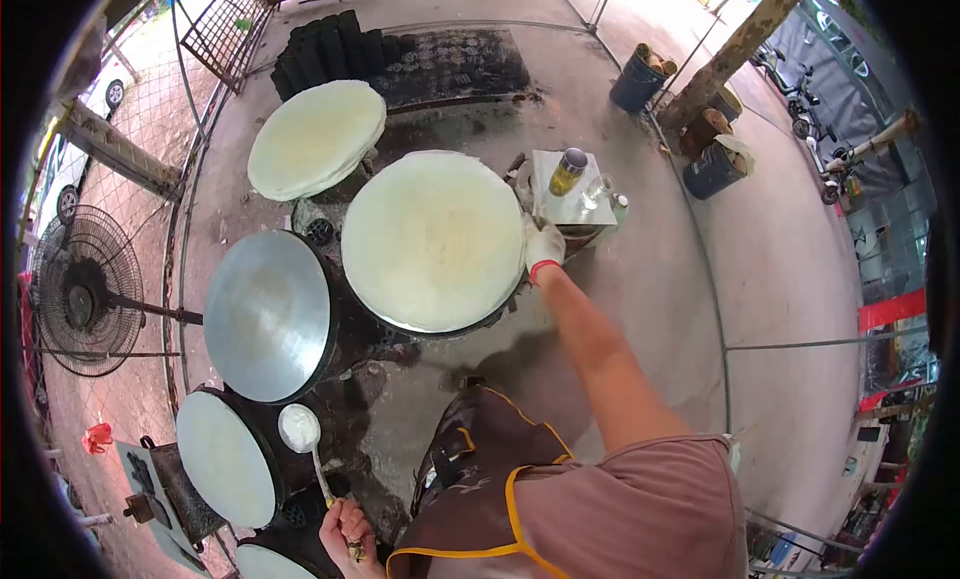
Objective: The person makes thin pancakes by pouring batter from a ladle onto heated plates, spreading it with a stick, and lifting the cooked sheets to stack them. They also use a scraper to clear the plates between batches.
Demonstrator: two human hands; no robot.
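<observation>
— Concrete floor (pixel 780 279) outdoors, round griddles set in a cluster. Where are the hands?

— Well apart. The right hand (pixel 543 244), in a white glove, grips the edge of the thin pancake (pixel 432 239) covering the far griddle. The left hand (pixel 345 527) is clenched around the handle of a ladle (pixel 300 429), its bowl full of white batter.

— And the ladle's bowl?

— Between the bare griddle (pixel 268 314) and a batter-coated one (pixel 225 459). A stack of finished pancakes (pixel 315 139) lies beyond.

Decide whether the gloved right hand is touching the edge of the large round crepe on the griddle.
Touching. The head view shows the right hand in its white glove resting against the right rim of the large crepe, with no gap visible.
</observation>
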